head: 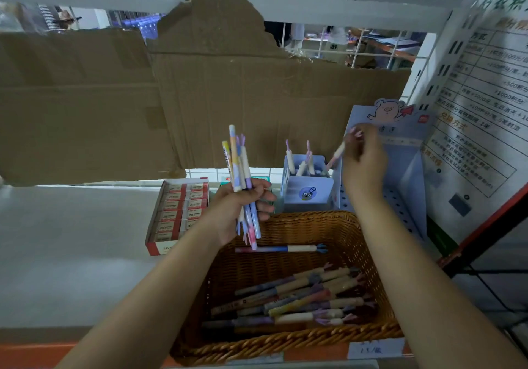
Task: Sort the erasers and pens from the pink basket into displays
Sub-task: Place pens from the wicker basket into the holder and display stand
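A woven basket [288,221] sits at the shelf's front edge with several pastel pens [300,297] lying in it, one pen [280,249] apart near its back wall. My left hand [243,206] is shut on a bundle of pens [238,163] that stand upright above the basket's back left corner. My right hand [363,160] holds a single pen [335,156] tilted over the blue pen display [307,194], which holds a few upright pens. A red box of erasers [177,211] lies to the left of the basket.
A taller blue cardboard display stand [400,151] with a pig cartoon rises at the right. Torn brown cardboard [200,97] covers the shelf's back. A printed poster [480,106] hangs at far right. White shelf surface [71,240] stretches to the left.
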